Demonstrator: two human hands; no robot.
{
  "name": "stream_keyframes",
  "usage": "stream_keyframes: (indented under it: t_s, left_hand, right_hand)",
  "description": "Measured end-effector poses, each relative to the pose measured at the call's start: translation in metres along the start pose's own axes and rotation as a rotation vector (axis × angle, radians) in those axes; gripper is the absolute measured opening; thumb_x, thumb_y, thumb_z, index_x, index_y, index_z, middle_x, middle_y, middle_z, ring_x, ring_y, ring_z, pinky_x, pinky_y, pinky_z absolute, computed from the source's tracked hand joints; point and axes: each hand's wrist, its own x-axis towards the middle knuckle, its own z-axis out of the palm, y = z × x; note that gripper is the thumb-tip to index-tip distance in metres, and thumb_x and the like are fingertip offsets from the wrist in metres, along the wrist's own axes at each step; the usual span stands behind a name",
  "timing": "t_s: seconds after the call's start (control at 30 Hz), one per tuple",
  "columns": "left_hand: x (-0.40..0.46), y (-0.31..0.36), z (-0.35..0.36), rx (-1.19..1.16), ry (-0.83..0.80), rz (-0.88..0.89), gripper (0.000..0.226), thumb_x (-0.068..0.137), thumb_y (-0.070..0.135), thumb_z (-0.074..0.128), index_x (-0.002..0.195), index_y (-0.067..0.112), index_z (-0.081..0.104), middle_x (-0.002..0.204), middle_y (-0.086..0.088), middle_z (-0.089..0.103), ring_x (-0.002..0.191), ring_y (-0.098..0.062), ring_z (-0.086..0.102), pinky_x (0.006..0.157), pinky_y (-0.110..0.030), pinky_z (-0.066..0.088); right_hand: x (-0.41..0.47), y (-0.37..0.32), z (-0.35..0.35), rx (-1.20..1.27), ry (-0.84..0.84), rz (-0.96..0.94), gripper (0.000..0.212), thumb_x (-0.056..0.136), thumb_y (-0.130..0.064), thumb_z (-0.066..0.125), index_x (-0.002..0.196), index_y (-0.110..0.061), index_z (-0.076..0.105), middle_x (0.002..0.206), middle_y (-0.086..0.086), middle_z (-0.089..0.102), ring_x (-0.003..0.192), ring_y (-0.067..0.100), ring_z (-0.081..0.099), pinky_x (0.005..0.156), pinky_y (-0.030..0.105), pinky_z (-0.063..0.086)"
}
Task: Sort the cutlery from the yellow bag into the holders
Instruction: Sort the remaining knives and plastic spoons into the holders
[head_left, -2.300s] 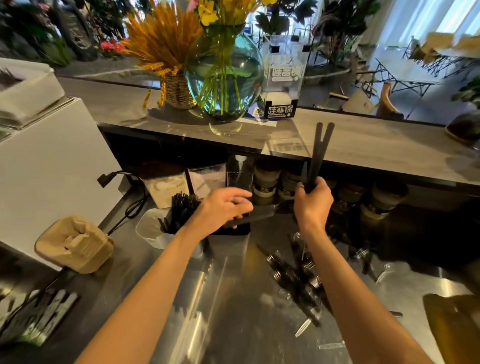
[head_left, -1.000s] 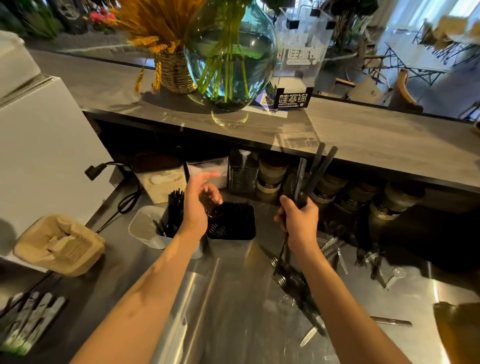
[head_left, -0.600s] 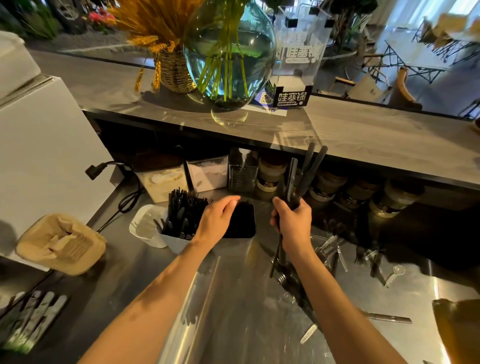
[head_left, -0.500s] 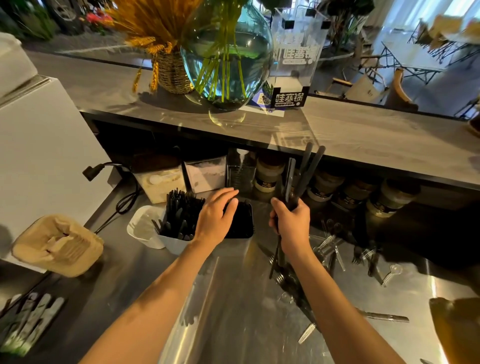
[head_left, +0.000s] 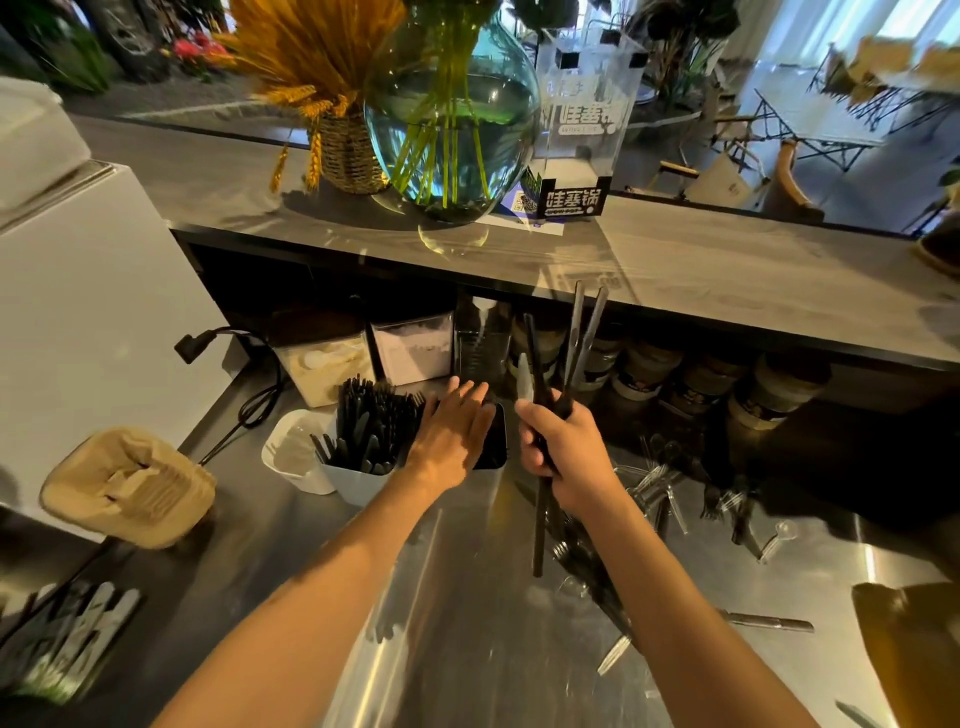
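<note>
Two holders stand on the steel counter (head_left: 291, 561): the white holder (head_left: 358, 480) bristling with black pieces and, just right of it, the dark holder (head_left: 491, 441). Since a second ago the left hand (head_left: 452, 434) has come down flat, fingers straight, on the dark holder, apparently settling what it dropped. Right of that holder, the right hand (head_left: 566, 457) still clenches several black utensils (head_left: 576, 343), likely next.

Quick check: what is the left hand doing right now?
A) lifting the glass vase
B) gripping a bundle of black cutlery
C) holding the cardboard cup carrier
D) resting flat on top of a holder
D: the left hand lies with straight fingers on the holder, while the right hand grips the black cutlery.
</note>
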Motion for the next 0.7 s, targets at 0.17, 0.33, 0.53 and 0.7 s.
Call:
stream_keyframes:
  t_s: [0.17, 0.33, 0.53, 0.7]
  left_hand:
    - [-0.038, 0.047, -0.038, -1.310, -0.045, -0.091, 0.071, 0.103, 0.058, 0.014, 0.137, 0.013, 0.057, 0.138, -0.006, 0.061, 0.133, -0.018, 0.052, 0.113, -0.033, 0.035]
    - [-0.067, 0.084, -0.062, -1.569, -0.168, -0.055, 0.049, 0.105, 0.042, 0.031, 0.132, 0.010, 0.056, 0.119, -0.004, 0.069, 0.117, -0.020, 0.061, 0.101, -0.033, 0.047]
    - [-0.090, 0.107, -0.062, -1.536, 0.044, -0.211, 0.036, 0.108, 0.025, 0.037, 0.118, -0.001, 0.060, 0.099, -0.011, 0.072, 0.057, -0.013, 0.066, 0.035, -0.023, 0.041]
    - [-0.095, 0.112, -0.064, -1.785, 0.123, -0.334, 0.027, 0.110, 0.023, 0.029, 0.104, 0.007, 0.050, 0.110, -0.022, 0.071, 0.104, -0.030, 0.070, 0.040, -0.020, 0.047]
  right_hand:
    - [-0.023, -0.004, -0.002, 0.021, -0.195, 0.033, 0.032, 0.102, -0.017, 0.055, 0.071, -0.009, 0.054, 0.049, -0.002, 0.046, 0.038, 0.009, 0.034, 0.039, 0.023, 0.020]
    - [-0.048, -0.001, -0.004, -0.008, -0.210, 0.095, 0.031, 0.094, -0.037, 0.061, 0.079, -0.011, 0.058, 0.063, 0.008, 0.051, 0.042, 0.011, 0.035, 0.037, 0.021, 0.022]
    - [-0.070, -0.005, -0.007, 0.077, -0.143, 0.159, 0.028, 0.104, -0.026, 0.049, 0.090, -0.004, 0.060, 0.071, 0.011, 0.056, 0.049, 0.012, 0.042, 0.038, 0.018, 0.027]
    - [-0.080, -0.006, -0.005, 0.235, -0.093, 0.290, 0.027, 0.103, -0.015, 0.049, 0.106, 0.007, 0.064, 0.084, 0.017, 0.068, 0.057, 0.015, 0.057, 0.042, 0.018, 0.042]
